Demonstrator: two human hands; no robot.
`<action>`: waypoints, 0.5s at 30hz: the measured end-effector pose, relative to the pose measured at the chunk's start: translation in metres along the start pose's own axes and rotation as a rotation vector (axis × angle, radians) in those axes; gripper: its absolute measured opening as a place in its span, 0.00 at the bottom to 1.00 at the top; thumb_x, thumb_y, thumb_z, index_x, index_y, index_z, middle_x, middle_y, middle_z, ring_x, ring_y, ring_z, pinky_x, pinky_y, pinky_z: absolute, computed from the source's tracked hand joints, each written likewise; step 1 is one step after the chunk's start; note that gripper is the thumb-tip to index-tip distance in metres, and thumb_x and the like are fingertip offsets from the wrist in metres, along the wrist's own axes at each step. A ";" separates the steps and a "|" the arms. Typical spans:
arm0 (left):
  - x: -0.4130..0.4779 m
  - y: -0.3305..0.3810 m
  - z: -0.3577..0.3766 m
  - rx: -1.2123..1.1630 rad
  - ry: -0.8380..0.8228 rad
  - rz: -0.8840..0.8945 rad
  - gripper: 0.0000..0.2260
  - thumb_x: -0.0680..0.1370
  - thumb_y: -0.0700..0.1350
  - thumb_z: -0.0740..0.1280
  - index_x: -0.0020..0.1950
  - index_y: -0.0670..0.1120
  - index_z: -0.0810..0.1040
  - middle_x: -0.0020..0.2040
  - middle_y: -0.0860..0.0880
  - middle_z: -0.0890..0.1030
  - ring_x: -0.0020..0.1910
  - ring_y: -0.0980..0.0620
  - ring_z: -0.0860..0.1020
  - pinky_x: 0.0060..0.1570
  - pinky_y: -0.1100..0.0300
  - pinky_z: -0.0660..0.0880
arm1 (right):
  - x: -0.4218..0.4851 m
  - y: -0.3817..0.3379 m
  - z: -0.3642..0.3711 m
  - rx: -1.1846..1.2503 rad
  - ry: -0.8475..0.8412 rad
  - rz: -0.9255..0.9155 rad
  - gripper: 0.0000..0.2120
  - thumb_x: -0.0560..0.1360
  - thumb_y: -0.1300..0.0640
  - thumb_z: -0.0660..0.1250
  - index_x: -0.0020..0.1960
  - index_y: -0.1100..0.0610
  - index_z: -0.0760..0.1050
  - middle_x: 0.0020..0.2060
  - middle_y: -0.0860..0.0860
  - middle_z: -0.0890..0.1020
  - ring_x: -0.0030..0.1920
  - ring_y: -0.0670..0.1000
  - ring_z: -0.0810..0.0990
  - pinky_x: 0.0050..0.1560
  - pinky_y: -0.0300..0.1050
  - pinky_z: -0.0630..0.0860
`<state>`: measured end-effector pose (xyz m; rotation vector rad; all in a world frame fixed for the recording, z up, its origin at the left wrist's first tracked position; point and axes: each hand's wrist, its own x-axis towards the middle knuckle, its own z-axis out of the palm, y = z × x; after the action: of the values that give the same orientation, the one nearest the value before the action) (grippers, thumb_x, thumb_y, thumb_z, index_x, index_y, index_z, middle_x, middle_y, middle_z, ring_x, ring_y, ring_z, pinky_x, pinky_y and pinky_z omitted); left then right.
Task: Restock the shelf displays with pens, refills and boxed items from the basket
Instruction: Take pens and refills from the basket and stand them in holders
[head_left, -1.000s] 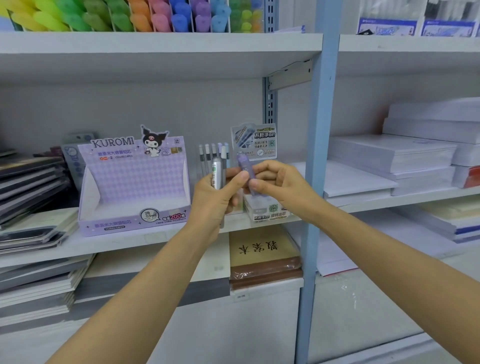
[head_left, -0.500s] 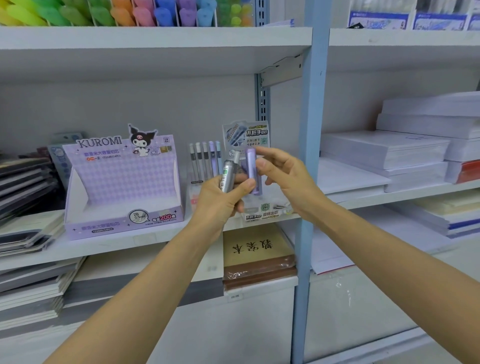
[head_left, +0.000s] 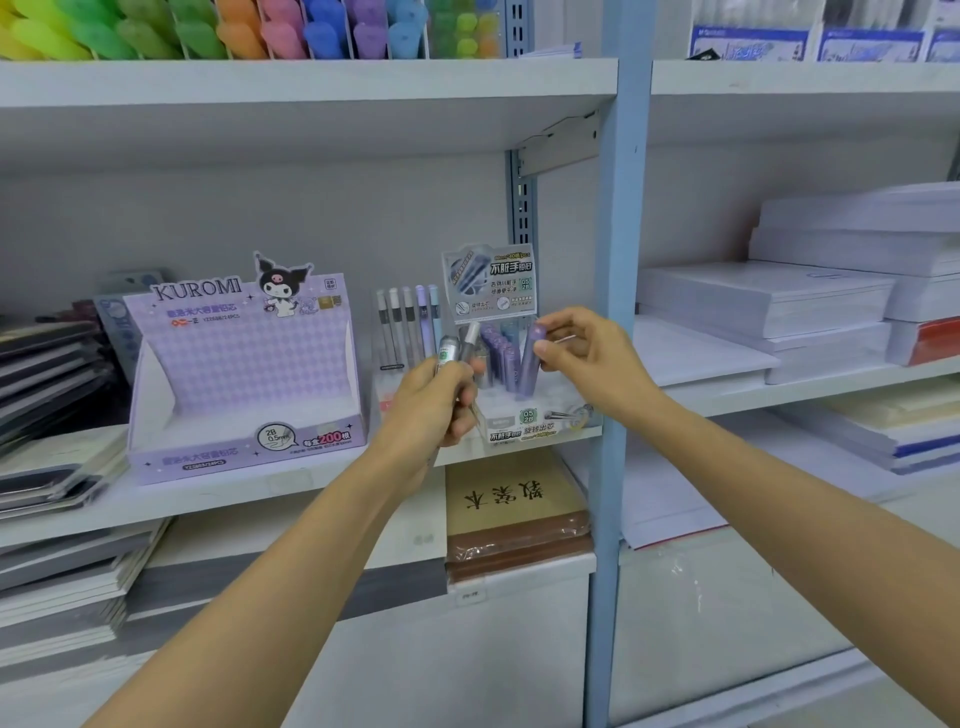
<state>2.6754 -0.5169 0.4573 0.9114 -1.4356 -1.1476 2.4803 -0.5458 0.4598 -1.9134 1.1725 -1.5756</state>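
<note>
Pinching a slim purple plastic refill tube (head_left: 529, 364) near its cap between thumb and fingertips, my right hand (head_left: 589, 358) holds it upright at the small white-and-clear display tray (head_left: 540, 421), which sits at the right end of the white middle shelf (head_left: 260, 493). My left hand (head_left: 434, 410), raised just left of it, grips a few silvery grey refill tubes (head_left: 451, 351) in curled fingers, tops poking up. More purple tubes (head_left: 498, 356) stand in the tray. Slim pens (head_left: 408, 322) stand in a row behind my left hand, with a lilac Kuromi cardboard display box (head_left: 234, 374) further left. A pale blue upright post (head_left: 618, 312) rises just right of the tray.
</note>
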 end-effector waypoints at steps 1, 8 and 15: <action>0.000 -0.001 -0.001 0.009 -0.027 -0.002 0.08 0.82 0.41 0.57 0.55 0.42 0.74 0.32 0.51 0.69 0.23 0.56 0.64 0.20 0.67 0.59 | -0.002 0.002 0.002 -0.021 -0.003 -0.005 0.06 0.77 0.63 0.67 0.54 0.59 0.76 0.43 0.49 0.80 0.44 0.53 0.83 0.47 0.38 0.79; 0.001 -0.008 -0.007 0.017 -0.085 -0.007 0.07 0.81 0.40 0.57 0.56 0.46 0.73 0.32 0.54 0.68 0.26 0.58 0.64 0.22 0.67 0.60 | 0.008 -0.001 0.002 -0.146 -0.152 -0.052 0.08 0.77 0.63 0.68 0.55 0.58 0.75 0.45 0.51 0.80 0.44 0.51 0.83 0.48 0.40 0.81; -0.001 -0.016 -0.011 0.156 -0.124 0.047 0.10 0.83 0.48 0.60 0.60 0.46 0.73 0.34 0.54 0.67 0.29 0.59 0.65 0.28 0.68 0.64 | -0.001 0.013 0.012 -0.280 -0.082 -0.151 0.08 0.74 0.62 0.72 0.52 0.58 0.78 0.43 0.50 0.81 0.43 0.48 0.79 0.44 0.37 0.73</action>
<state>2.6862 -0.5222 0.4417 0.9219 -1.6570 -1.0844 2.4866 -0.5549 0.4463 -2.2706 1.2970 -1.4518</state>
